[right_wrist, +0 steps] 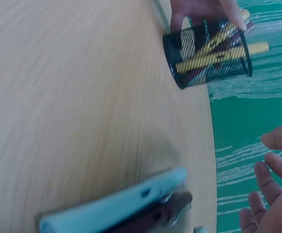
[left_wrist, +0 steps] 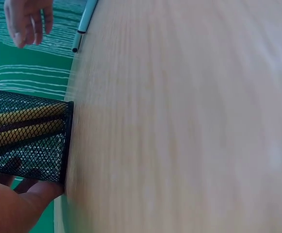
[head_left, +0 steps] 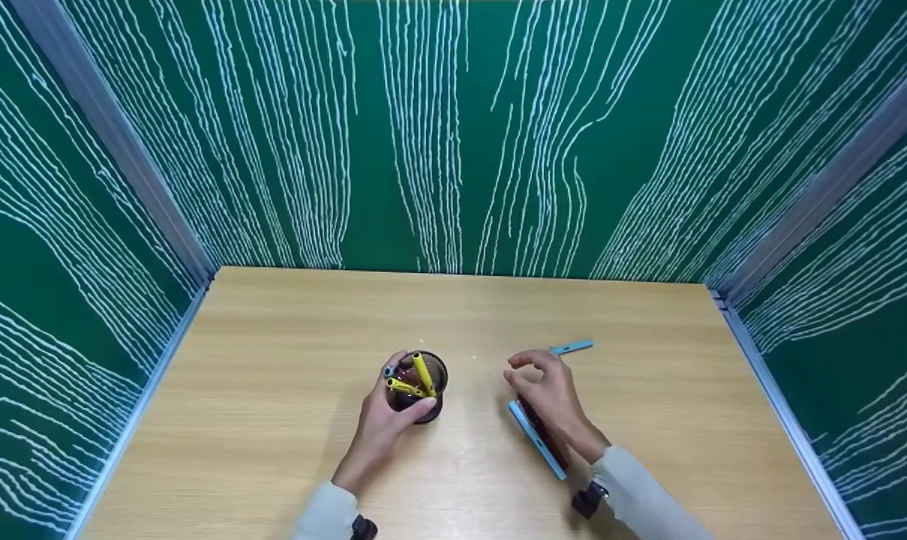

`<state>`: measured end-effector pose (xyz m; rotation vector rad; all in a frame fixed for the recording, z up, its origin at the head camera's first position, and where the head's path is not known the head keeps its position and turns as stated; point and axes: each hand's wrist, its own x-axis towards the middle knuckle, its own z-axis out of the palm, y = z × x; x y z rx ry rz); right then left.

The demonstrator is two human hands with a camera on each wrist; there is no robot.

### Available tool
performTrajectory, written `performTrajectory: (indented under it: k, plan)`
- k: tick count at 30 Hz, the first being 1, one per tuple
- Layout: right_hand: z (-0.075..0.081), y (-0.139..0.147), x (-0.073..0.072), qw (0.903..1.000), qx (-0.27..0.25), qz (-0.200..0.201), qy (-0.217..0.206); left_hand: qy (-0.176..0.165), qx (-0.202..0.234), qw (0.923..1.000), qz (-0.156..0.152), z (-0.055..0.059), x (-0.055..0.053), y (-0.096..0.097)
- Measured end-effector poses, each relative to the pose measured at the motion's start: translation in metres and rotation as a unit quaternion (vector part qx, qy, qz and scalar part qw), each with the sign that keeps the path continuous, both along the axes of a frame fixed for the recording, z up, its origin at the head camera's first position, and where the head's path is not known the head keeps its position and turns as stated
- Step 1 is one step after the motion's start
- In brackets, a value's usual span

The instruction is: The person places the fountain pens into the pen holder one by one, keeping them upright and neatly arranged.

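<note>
My left hand (head_left: 382, 420) grips a round black mesh pen cup (head_left: 429, 415), its thumb on the near side and fingers round the far left. The cup stands upright on the table. Inside it lean yellow pens (head_left: 422, 371), a blue pen (head_left: 389, 371) and something dark red. My right hand (head_left: 551, 394), holding nothing, hovers over the table with its fingers loosely bent and apart. Below it lie a light blue pen (head_left: 537, 439) and, alongside, a dark maroon pen (right_wrist: 155, 216), partly hidden by the hand in the head view. Another blue pen (head_left: 575, 346) lies just beyond the hand.
The wooden table (head_left: 310, 322) is enclosed at the back and sides by green panels (head_left: 483, 150) with white wavy lines. Grey posts (head_left: 115, 112) stand at the back corners. Tiny white specks lie between the hands.
</note>
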<state>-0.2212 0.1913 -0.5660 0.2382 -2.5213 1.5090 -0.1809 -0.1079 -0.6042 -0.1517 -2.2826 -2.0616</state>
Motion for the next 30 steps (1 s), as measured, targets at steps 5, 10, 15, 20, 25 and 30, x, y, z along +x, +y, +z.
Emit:
performTrajectory:
  k: [5,10,15,20,25,30]
  plan:
    - [-0.005,0.015,-0.003,0.9997,-0.009,-0.013,-0.019,0.001,0.002,1.0000,0.000,0.000,0.000,-0.001]
    - [-0.011,0.030,-0.009,0.9993,-0.005,-0.020,-0.031,0.007,-0.014,0.9999,0.007,-0.001,-0.001,-0.001]
    - [-0.014,0.043,-0.014,0.9990,0.013,-0.020,-0.037,0.010,-0.020,0.9997,0.007,0.000,-0.002,-0.001]
    - [-0.018,0.053,-0.021,0.9985,0.034,-0.019,-0.038,0.001,-0.016,0.9998,0.007,0.000,-0.001,0.000]
    - [-0.019,0.060,-0.032,0.9958,0.088,-0.001,-0.023,-0.007,-0.009,0.9999,0.007,0.000,-0.001,0.000]
    - [-0.020,0.070,-0.046,0.9921,0.122,0.025,-0.012,-0.010,-0.009,0.9999,0.008,0.000,-0.001,0.000]
